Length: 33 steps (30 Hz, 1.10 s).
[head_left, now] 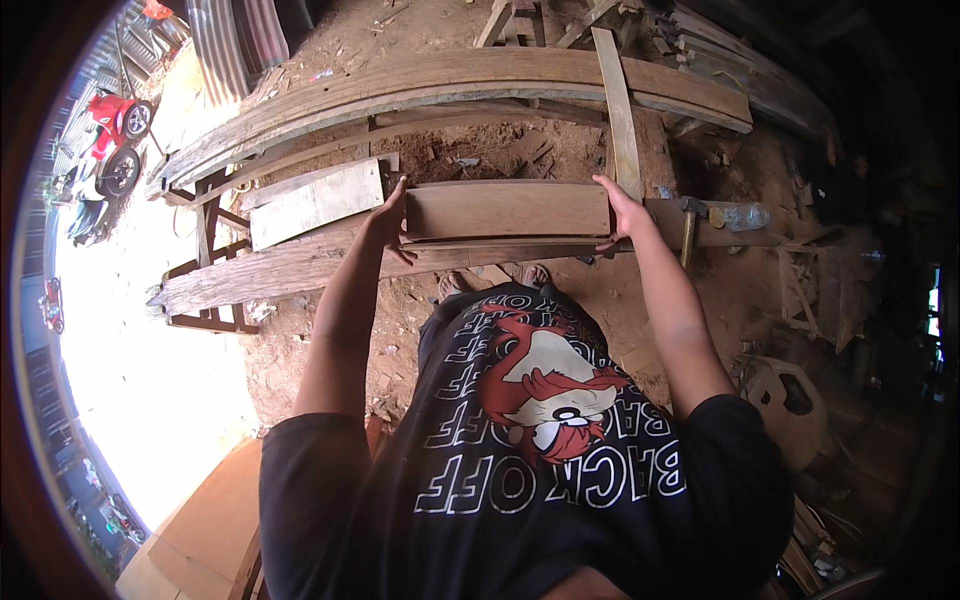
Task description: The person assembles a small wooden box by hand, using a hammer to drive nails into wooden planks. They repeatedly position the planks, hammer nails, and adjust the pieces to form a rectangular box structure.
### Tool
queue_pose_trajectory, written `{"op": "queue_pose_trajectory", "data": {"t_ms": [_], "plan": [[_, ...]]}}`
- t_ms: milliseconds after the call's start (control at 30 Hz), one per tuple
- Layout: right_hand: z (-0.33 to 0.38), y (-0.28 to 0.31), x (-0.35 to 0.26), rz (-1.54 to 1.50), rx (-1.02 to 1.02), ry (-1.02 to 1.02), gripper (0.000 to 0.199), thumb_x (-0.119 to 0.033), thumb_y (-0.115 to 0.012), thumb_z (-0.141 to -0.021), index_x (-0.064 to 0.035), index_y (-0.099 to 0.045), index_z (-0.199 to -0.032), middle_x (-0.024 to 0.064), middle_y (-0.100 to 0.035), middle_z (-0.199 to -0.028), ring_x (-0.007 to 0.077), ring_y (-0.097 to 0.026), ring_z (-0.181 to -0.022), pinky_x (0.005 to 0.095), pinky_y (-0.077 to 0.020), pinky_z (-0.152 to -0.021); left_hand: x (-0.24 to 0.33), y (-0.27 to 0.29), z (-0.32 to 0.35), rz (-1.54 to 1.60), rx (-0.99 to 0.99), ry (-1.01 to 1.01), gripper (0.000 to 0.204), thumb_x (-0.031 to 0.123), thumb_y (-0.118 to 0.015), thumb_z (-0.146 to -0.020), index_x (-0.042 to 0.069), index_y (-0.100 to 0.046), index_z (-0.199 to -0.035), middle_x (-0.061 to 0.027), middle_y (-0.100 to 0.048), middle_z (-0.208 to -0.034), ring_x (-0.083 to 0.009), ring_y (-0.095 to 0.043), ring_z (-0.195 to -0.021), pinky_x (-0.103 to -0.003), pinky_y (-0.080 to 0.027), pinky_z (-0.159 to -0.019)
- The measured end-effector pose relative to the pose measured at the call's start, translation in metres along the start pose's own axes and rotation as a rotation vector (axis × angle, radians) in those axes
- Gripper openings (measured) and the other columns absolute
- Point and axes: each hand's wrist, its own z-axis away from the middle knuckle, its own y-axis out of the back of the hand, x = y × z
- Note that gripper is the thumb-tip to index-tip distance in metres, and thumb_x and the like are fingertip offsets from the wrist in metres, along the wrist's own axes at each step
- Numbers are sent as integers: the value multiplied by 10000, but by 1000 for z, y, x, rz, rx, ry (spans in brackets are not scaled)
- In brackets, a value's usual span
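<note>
wooden board (507,210) between both hands

Two hands are counted: the left hand (388,222) and the right hand (620,208), one at each end of a single short wooden board (507,210). One hammer (689,225) and one clear plastic bottle (745,216) are seen to the right. One pale flat panel (315,203) is counted on the left, and two long curved planks (450,85) beyond.
</note>
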Motion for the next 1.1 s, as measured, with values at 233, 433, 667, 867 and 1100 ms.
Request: {"op": "queue_pose_trajectory", "data": {"t_ms": [233,433,667,867,1100], "plan": [[21,-1,27,93,37,23,1232,-971,-536,-783,-178,-347,-1708,265,-333,-1728,539,-334,-1550,816,-241,-1173,-19,20,-33,-46,-34,-237,1172,953,-574,-796,235,-317,-1687,-201,-200,-1749,-488,-322,-1491,-768,-457,-912],[36,-1,46,60,-8,-12,1211,-998,-529,-773,-173,-432,-1654,232,-467,-1630,467,-458,-1462,725,-394,-1122,-44,25,-44,7,-13,-312,1074,929,-552,-784,83,-618,-1443,-271,-433,-1588,-458,-424,-1402,-680,-324,-1109],[31,-4,42,-27,-30,58,967,-848,-576,-861,-162,-550,-1541,171,-592,-1495,395,-614,-1289,643,-551,-981,-39,30,-31,-36,-140,-332,1131,915,-572,-848,293,-255,-1737,-114,-169,-1810,-445,-209,-1616,-776,-182,-1189],[45,-1,82,-238,-140,302,853,-653,-627,-965,-100,-471,-1596,170,-560,-1559,351,-582,-1394,593,-499,-1122,-82,25,1,4,-225,-622,1016,861,-497,-945,183,-370,-1691,-173,-312,-1731,-435,-462,-1455,-581,-426,-1122],[17,-14,120,-382,-83,538,789,-600,-730,-957,-112,-524,-1542,115,-604,-1508,266,-559,-1419,529,-465,-1151,-112,23,-18,11,-168,-812,928,767,-518,-1011,171,-356,-1704,-116,-296,-1764,-342,-377,-1553,-507,-335,-1224]]}}
